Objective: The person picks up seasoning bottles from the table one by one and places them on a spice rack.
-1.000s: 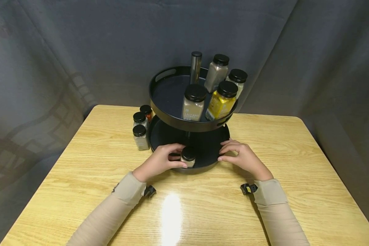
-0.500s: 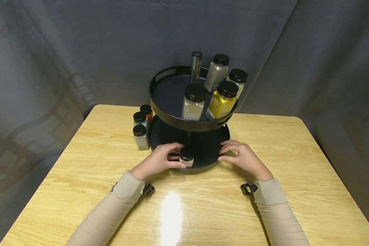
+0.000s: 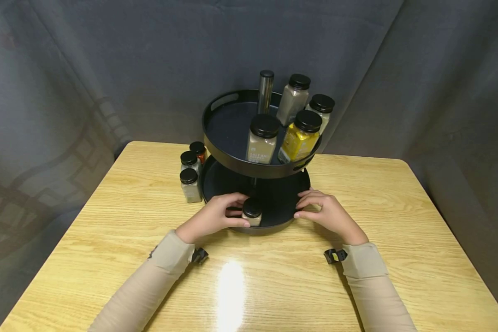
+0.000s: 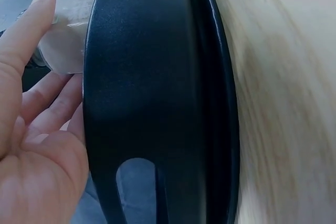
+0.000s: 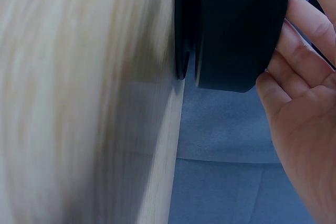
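Observation:
My left hand (image 3: 216, 216) reaches over the front rim of the black two-tier turntable's lower tray (image 3: 280, 200). It holds a small spice jar (image 3: 251, 219) with a black lid and pale contents, which stands just inside that rim. In the left wrist view, the thumb lies along one side of the jar (image 4: 68, 40) and fingers show on the other. At the tray's right side, my right hand (image 3: 328, 210) touches the rim with loosely bent fingers. The right wrist view has its fingers (image 5: 302, 51) along the top edge of the tray wall (image 5: 236, 30).
On the upper tray (image 3: 232, 124) stand several jars, among them a yellow one (image 3: 299, 143) and a beige one (image 3: 260, 150), beside a metal centre post (image 3: 265, 94). Three more jars (image 3: 191, 191) line the turntable's left side on the wooden table (image 3: 398, 221). Grey curtain (image 3: 170, 69) hangs behind.
The left hand and its jar have shifted slightly left along the lower tray's front rim, then stayed put. My right hand keeps its place at the rim.

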{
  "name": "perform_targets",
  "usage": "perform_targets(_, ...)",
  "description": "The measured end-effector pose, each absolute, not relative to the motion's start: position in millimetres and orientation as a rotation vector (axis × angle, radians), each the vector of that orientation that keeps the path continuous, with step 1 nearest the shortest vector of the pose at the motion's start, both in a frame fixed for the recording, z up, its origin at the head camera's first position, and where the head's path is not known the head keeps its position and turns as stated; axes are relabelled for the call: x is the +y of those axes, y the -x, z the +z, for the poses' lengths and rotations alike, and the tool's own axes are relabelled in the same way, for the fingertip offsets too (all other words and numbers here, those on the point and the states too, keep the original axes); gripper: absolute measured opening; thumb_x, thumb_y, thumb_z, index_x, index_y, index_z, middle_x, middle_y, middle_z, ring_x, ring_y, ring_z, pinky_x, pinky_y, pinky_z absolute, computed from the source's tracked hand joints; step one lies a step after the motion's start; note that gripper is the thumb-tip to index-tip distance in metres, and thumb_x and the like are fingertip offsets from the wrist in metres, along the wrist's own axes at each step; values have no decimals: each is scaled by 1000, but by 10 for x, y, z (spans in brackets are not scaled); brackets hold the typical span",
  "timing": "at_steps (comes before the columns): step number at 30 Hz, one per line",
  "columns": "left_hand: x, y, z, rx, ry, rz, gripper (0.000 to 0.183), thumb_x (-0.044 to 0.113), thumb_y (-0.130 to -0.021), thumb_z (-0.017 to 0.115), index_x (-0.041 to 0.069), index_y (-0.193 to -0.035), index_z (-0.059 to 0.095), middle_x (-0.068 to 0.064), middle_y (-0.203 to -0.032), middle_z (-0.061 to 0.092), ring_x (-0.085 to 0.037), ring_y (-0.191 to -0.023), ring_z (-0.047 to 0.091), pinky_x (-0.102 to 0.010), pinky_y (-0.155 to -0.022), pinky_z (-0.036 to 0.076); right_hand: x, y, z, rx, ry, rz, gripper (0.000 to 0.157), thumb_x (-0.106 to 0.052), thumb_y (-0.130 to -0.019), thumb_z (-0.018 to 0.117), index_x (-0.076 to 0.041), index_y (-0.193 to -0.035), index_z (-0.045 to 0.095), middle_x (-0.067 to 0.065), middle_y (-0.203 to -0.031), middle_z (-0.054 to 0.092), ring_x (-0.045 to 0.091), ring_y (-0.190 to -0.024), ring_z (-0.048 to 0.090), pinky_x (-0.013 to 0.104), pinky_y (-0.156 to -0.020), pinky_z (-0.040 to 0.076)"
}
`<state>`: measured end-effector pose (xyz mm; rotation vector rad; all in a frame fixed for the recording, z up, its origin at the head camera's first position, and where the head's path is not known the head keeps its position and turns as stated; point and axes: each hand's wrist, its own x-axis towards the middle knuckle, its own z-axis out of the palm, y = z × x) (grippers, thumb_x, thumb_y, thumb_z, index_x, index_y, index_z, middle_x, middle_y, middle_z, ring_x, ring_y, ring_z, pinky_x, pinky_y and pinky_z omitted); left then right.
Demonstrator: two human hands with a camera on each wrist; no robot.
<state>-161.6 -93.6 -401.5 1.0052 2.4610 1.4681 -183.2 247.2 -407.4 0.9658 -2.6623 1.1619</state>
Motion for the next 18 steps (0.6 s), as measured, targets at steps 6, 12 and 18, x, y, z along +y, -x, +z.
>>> perform_targets(6,-996,1626,-3966,2462,-1015,1520,51,16,-83,84,6,-129,64,-8,-124,67,-20,-113,67,-28,-95,55,2470,1835,-4073,-2671,-958,1156,16,-12,-78,87,-14,-92,79,1,-104,75,32,-119,62,49,-110,41)
perform_targets(12,-1093,1635,-3855,2526,-1019,1522,44,15,-86,82,4,-125,66,-6,-119,69,-19,-108,68,-34,-94,56,2473,1825,-4066,-2695,-931,1165,16,-13,-79,87,-14,-93,79,4,-108,74,34,-122,60,51,-113,39)
perform_targets(18,-1287,1670,-3717,2660,-987,1501,39,16,-89,80,8,-125,67,-7,-122,68,-20,-108,68,-41,-94,57,2474,1827,-4074,-2693,-928,1167,16,-13,-79,87,-14,-93,79,5,-109,74,34,-123,60,52,-113,39)
